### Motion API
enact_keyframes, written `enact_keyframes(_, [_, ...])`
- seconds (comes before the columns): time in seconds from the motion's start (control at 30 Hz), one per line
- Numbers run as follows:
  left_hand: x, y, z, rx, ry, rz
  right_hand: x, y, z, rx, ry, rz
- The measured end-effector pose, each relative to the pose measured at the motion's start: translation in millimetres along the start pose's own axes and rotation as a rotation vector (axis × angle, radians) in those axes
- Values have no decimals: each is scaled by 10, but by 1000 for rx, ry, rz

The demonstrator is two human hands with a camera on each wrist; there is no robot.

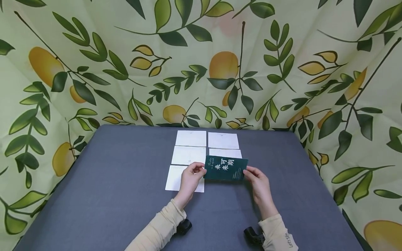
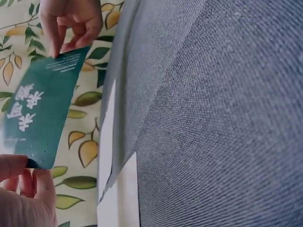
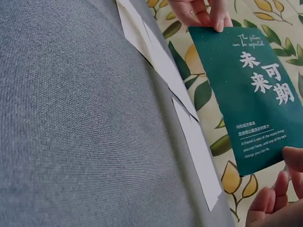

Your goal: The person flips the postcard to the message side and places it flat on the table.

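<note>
A dark green card [image 1: 226, 168] with white Chinese characters is held up between both hands, its printed face toward the head camera. My left hand [image 1: 191, 179] pinches its left end between thumb and fingers. At the opposite end my right hand [image 1: 259, 188] grips the card's edge with the thumb on the printed side. Small English lettering shows on the card [image 3: 251, 99] in the right wrist view. Below and behind it, white cards lie on the table in two columns. The nearest white card [image 1: 174, 178] on the left is partly covered by my left hand.
The white cards, among them a far left one [image 1: 191, 138] and a far right one [image 1: 223, 141], lie close together on the grey cloth-covered table [image 1: 125, 181]. A curtain [image 1: 188, 87] printed with leaves and fruit hangs behind the table and along its sides.
</note>
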State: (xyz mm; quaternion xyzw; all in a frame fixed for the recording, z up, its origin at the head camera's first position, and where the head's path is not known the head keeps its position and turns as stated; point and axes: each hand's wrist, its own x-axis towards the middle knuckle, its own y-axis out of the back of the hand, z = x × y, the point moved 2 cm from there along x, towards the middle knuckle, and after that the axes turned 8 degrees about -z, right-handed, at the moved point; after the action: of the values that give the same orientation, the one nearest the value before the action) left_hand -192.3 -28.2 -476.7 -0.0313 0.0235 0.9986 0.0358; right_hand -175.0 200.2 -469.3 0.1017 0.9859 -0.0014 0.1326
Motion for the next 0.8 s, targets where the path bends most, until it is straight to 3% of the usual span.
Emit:
enact_keyframes(0.13, [9,0,-5,17,-24,8,6,34,-2,8,22,-14])
enact_keyframes(0.43, [-8,32,-8,13,-55,27,-45,68,-13,223,8,-183])
enact_keyframes(0.57, [-101,57,157,32,-29,37,-63,84,-16,216,-22,-226])
enact_keyframes(0.63, [-116,62,169,22,-2,27,-69,95,-10,192,-29,-236])
enact_keyframes(0.8, [-53,60,11,-28,0,-10,-65,109,27,90,-25,-236])
